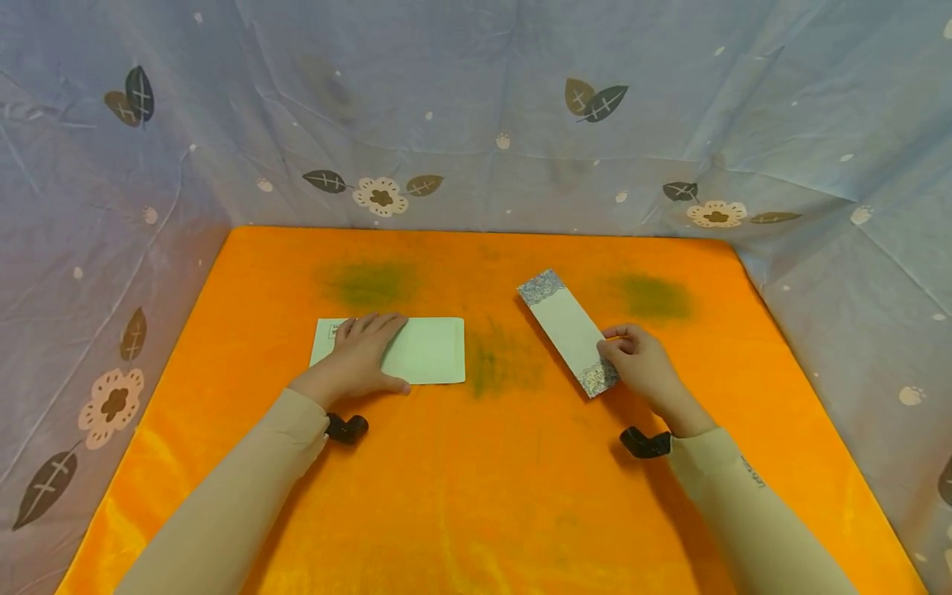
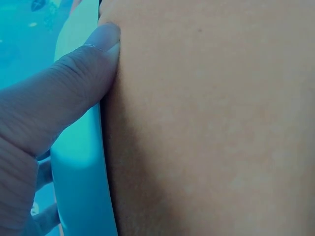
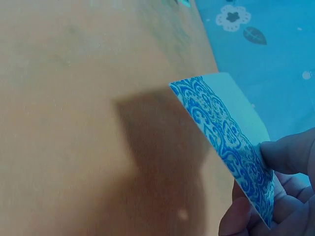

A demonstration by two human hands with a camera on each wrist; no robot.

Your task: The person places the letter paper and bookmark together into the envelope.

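On the left of the table lies a pale envelope (image 1: 427, 351) with a small printed box near its left end. My left hand (image 1: 362, 351) spans its width from above, thumb at the near long edge and fingers at the far one. In the left wrist view the thumb (image 2: 74, 83) lies against the envelope's edge (image 2: 81, 182). On the right, my right hand (image 1: 643, 364) pinches a long pale card (image 1: 568, 326) by its right long side, near the lower end. Blue patterned bands cover both card ends. In the right wrist view the card (image 3: 226, 135) is tilted above the table, casting a shadow.
An orange cloth covers the table (image 1: 461, 496), with dark greenish patches on it. Grey-blue curtains (image 1: 483, 99) printed with flowers and leaves enclose the back and both sides. A black wrist mount (image 1: 347, 429) sits at the left cuff, another black mount (image 1: 645, 443) at the right.
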